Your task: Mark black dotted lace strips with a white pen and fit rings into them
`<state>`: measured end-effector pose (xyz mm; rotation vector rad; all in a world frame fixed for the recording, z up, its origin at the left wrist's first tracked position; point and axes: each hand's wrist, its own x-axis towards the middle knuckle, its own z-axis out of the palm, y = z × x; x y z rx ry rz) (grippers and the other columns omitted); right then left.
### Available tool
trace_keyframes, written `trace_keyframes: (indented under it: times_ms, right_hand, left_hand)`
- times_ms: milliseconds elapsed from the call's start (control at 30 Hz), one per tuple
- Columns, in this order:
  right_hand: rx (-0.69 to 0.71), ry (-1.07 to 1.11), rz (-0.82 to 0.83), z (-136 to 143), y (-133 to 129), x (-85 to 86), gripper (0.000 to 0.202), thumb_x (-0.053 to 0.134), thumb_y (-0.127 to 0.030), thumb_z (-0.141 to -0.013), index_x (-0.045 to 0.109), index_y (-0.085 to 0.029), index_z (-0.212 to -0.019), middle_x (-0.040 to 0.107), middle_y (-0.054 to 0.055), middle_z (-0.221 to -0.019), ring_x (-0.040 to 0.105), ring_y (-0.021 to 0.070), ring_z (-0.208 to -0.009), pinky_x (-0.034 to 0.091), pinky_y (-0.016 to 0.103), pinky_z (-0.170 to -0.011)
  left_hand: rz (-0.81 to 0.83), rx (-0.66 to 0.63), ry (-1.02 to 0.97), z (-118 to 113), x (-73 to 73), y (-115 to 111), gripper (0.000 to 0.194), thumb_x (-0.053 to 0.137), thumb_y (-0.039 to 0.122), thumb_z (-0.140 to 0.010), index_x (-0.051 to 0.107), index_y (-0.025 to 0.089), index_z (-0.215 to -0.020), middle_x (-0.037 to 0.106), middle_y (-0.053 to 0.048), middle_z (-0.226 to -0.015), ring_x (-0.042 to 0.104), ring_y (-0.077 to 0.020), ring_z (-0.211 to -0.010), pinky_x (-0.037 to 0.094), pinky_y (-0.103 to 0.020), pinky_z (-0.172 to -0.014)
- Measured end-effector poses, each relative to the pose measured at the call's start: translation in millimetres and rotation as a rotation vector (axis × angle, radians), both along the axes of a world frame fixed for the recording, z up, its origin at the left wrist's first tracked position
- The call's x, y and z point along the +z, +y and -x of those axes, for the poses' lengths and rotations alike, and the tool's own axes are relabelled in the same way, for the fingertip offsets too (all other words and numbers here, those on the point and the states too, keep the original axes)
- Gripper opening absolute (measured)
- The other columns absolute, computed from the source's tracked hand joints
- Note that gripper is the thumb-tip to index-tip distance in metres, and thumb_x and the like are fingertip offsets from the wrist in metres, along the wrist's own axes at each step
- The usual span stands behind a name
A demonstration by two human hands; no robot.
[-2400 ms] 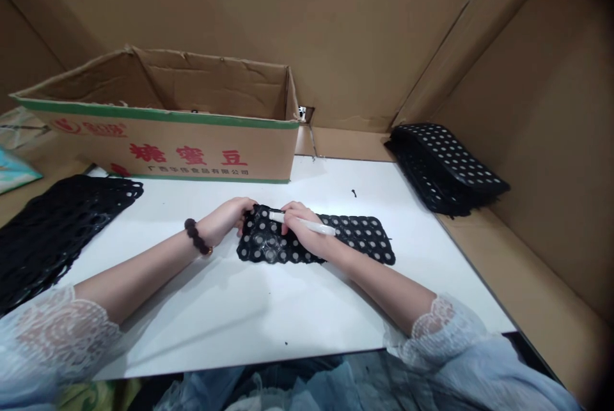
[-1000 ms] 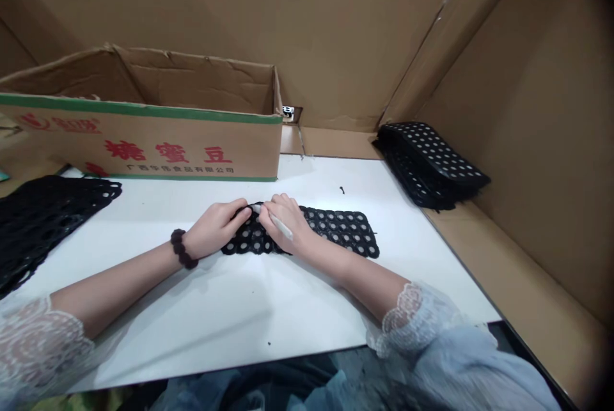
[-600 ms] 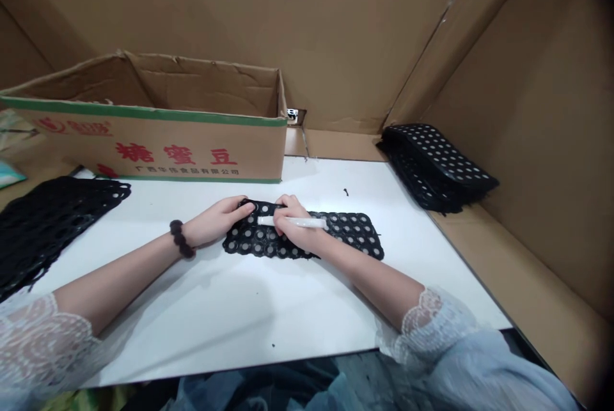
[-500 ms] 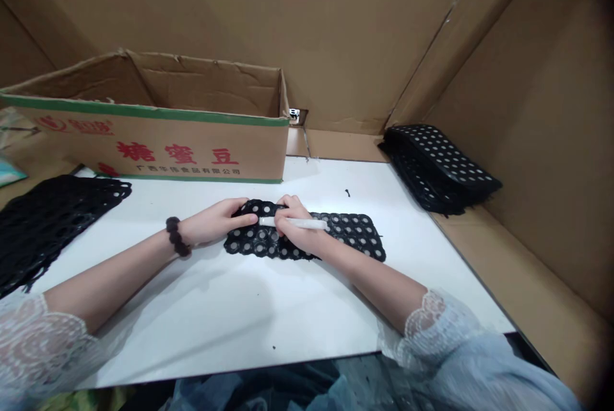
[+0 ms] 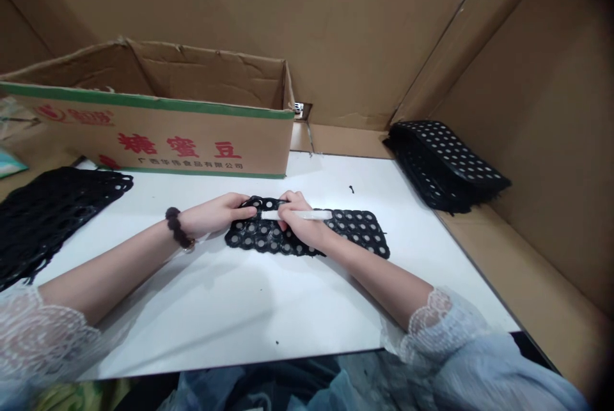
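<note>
A black openwork strip (image 5: 364, 230) with rows of pale round discs lies on the white tabletop in front of me. My left hand (image 5: 218, 213) grips its far left end, the thumb on top and the fingers mostly hidden at the edge. Pinched in my right hand (image 5: 300, 222) is a slim white pen-like tool (image 5: 314, 214); its left end points at the discs near my left thumb. The same hand rests over the middle of the strip and covers part of it. What the tool's tip touches is too small to make out.
A cardboard box (image 5: 201, 142) with red lettering stands at the back left. A pile of black mesh pieces (image 5: 57, 206) lies to the left. Folded black dotted pieces (image 5: 446, 165) are stacked at the right by the cardboard wall (image 5: 542, 142). A black scrap (image 5: 352, 189) lies behind the strip.
The view has shifted slightly. Both hands keep their grips on the strip and the white tool, with only a small movement of the right hand's fingers.
</note>
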<state>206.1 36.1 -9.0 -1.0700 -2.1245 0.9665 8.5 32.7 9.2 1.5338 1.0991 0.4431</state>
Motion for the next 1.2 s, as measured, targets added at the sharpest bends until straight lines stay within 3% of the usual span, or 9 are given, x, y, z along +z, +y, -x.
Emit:
trace_keyframes:
  times_ms: [133,267,467,600,733,833,900,1033,1200]
  right_hand:
    - [-0.003,-0.006,-0.012,0,0,0.3,0.034,0.037,-0.017,-0.08,0.047,-0.018,-0.048,0.046,0.001,-0.084,0.039,0.0159,-0.09,0.031,0.032,-0.089]
    - [-0.026,-0.041,-0.07,2,-2,-2.0,0.034,0.036,-0.019,-0.082,0.047,-0.018,-0.05,0.046,0.001,-0.085,0.038,0.016,-0.089,0.033,0.032,-0.085]
    - [-0.122,-0.27,-0.398,15,-13,-8.2,0.03,0.035,-0.025,-0.085,0.048,-0.018,-0.059,0.043,0.005,-0.083,0.036,0.0187,-0.084,0.033,0.034,-0.078]
    - [-0.174,-0.355,-0.418,21,-12,-12.2,0.032,0.033,-0.025,-0.085,0.048,-0.017,-0.059,0.042,0.006,-0.081,0.036,0.0192,-0.083,0.033,0.034,-0.076]
    - [-0.116,-0.305,-0.314,16,-3,-12.2,0.033,0.033,-0.027,-0.085,0.05,-0.018,-0.058,0.044,0.005,-0.08,0.037,0.0182,-0.082,0.034,0.035,-0.077]
    - [-0.046,-0.14,-0.263,7,-1,-6.8,0.031,0.038,-0.025,-0.083,0.049,-0.018,-0.056,0.047,0.004,-0.084,0.039,0.0173,-0.086,0.034,0.034,-0.082]
    - [-0.092,0.008,-0.298,2,-5,-1.3,0.028,0.041,-0.021,-0.08,0.048,-0.017,-0.053,0.048,0.004,-0.091,0.039,0.0174,-0.092,0.034,0.034,-0.086]
    - [-0.091,0.179,-0.207,-1,-19,5.6,0.029,0.04,-0.019,-0.079,0.047,-0.017,-0.052,0.045,0.004,-0.086,0.045,0.0141,-0.082,0.039,0.03,-0.078]
    - [-0.067,0.098,0.017,5,-23,-0.3,0.029,0.042,-0.019,-0.077,0.049,-0.016,-0.049,0.044,0.001,-0.082,0.048,0.0101,-0.074,0.04,0.025,-0.073]
  left_hand:
    - [-0.028,0.067,0.037,-1,-1.5,1,0.029,0.049,0.044,-0.074,0.054,0.016,-0.077,0.061,-0.002,-0.074,0.056,-0.0174,-0.07,0.042,-0.027,-0.061]
    - [-0.158,0.107,0.166,-4,-5.2,-1,0.031,0.045,0.045,-0.077,0.052,0.015,-0.074,0.059,-0.002,-0.07,0.052,-0.0158,-0.063,0.039,-0.026,-0.057]
    - [-0.48,0.366,0.474,-20,-13.9,-20,0.027,0.036,0.04,-0.082,0.047,0.018,-0.072,0.057,-0.003,-0.068,0.052,-0.0183,-0.064,0.035,-0.027,-0.057]
    - [-0.526,0.357,0.545,-26,-12.8,-28,0.024,0.034,0.037,-0.082,0.043,0.019,-0.069,0.055,-0.003,-0.065,0.051,-0.0182,-0.062,0.033,-0.026,-0.055]
    - [-0.481,0.253,0.502,-17,-7.3,-22,0.026,0.035,0.04,-0.082,0.045,0.019,-0.069,0.056,-0.002,-0.065,0.051,-0.0171,-0.061,0.035,-0.026,-0.056]
    - [-0.476,0.226,0.483,-9,-5.0,-14,0.028,0.039,0.044,-0.08,0.046,0.019,-0.069,0.057,-0.002,-0.067,0.052,-0.017,-0.063,0.037,-0.027,-0.057]
    - [-0.428,0.239,0.426,-5,-4.5,-9,0.028,0.041,0.045,-0.078,0.048,0.018,-0.072,0.057,-0.002,-0.068,0.052,-0.0168,-0.063,0.038,-0.026,-0.056]
    - [-0.189,0.193,0.178,0,-3.1,-7,0.029,0.052,0.043,-0.072,0.053,0.016,-0.083,0.061,-0.002,-0.074,0.055,-0.0164,-0.063,0.041,-0.025,-0.053]
    - [0.09,0.131,-0.025,7,1.0,-9,0.024,0.064,0.033,-0.062,0.059,0.017,-0.079,0.066,-0.004,-0.08,0.059,-0.0195,-0.072,0.046,-0.028,-0.061]
